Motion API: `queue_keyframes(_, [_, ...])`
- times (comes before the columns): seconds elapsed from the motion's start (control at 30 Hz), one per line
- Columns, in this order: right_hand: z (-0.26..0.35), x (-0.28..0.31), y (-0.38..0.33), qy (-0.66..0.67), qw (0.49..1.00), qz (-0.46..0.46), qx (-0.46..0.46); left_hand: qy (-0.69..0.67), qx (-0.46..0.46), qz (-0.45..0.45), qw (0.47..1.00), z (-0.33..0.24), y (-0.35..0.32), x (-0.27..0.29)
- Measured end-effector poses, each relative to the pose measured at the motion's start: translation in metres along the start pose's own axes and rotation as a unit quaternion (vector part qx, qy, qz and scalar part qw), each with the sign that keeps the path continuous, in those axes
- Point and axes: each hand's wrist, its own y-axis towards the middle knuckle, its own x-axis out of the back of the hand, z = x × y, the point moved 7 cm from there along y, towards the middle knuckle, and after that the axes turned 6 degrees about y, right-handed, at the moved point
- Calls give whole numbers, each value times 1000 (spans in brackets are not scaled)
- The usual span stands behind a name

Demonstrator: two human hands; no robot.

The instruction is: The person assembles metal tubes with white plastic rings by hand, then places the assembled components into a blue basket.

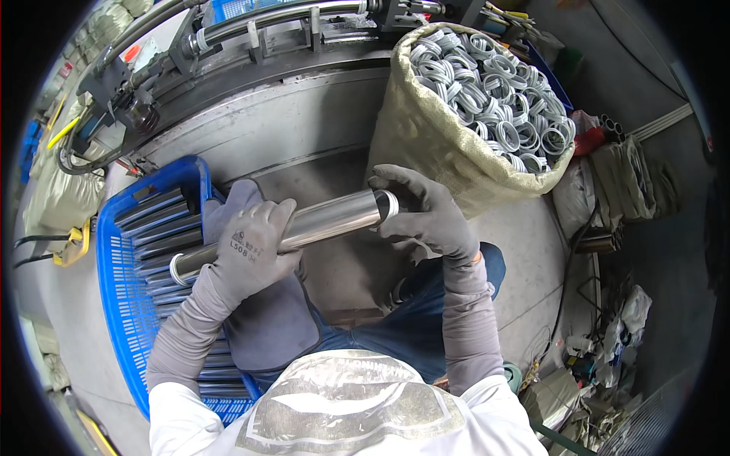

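A shiny metal tube (334, 219) is held aslant before the person, with a white band (176, 270) at its left end and a white ring (393, 204) at its right. The left hand (255, 251) has its grip wrapped round the tube; the right hand (435, 216) curls about the other end (whether its grip pinches the ring, I cannot tell). Leftward sits a blue crate (114, 296); beyond, rightward, a sack (397, 121).

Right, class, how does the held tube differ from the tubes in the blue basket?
Pose: the held tube is lifted, with the left hand wrapped around it; the basket tubes lie side by side in the blue basket.
View: the held tube shows both ends, each with a pale ring; the basket tubes are partly hidden by the left sleeve.
Both are shiny, metallic cylinders.
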Motion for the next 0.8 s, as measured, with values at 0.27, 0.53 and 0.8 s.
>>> queue_keyframes(0.27, [-34,-24,13,-14,968,-191,163,22,-7,-5,1000,-6,4,-11])
queue_keyframes(0.53, [-34,-31,17,-100,939,-252,211,52,-19,20,998,-8,7,-16])
queue_keyframes(0.8, [-47,-30,20,20,934,-321,156,-12,-27,37,999,-1,8,-12])
